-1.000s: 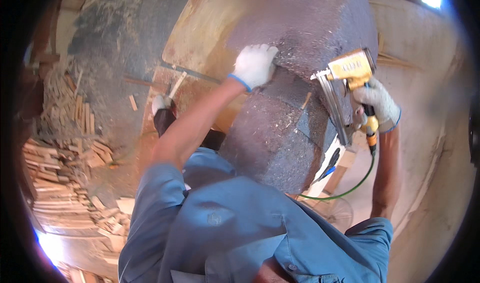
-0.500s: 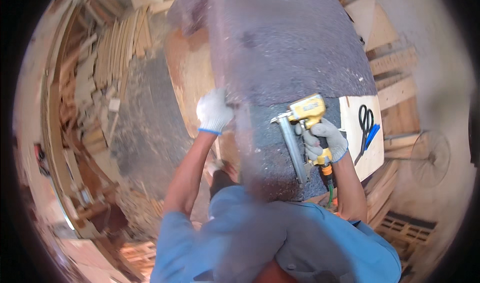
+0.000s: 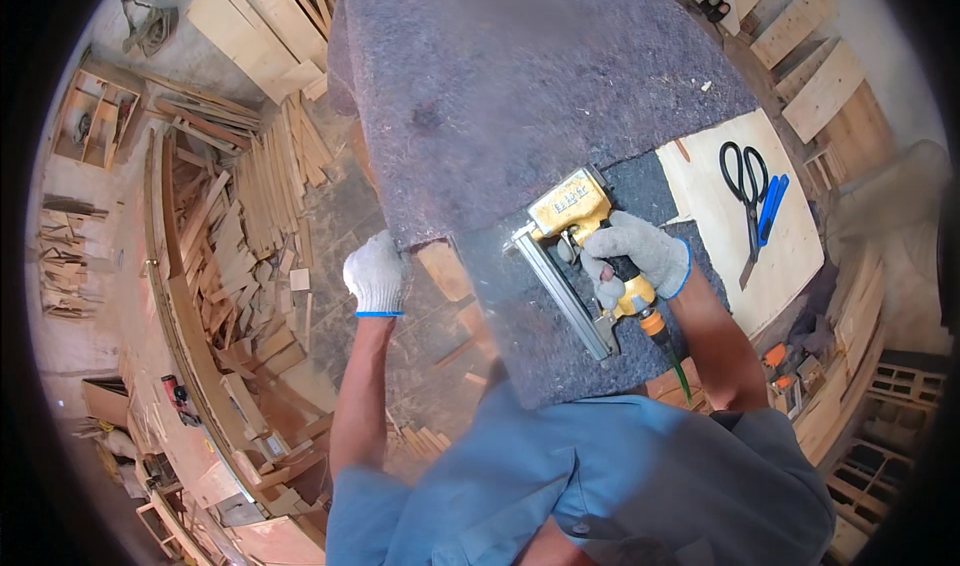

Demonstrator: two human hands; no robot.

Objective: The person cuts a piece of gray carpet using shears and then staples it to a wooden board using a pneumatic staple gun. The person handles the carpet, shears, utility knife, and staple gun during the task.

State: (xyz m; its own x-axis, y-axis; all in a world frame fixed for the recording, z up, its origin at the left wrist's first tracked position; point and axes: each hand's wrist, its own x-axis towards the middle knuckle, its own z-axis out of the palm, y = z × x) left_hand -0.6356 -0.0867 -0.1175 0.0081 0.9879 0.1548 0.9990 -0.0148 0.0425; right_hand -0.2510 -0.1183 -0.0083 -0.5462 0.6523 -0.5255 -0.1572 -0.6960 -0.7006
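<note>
Woodworking shop: timber offcuts, plywood board, staple gun.

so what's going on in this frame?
A person in a blue shirt is working grey felt padding over a frame. The right hand, gloved, grips a yellow pneumatic staple gun with its nose set against the felt. The left hand, also gloved, holds the felt's lower left edge. Black scissors and a blue tool beside them lie on a plywood board to the right. Scrap wood covers the floor on the left.
</note>
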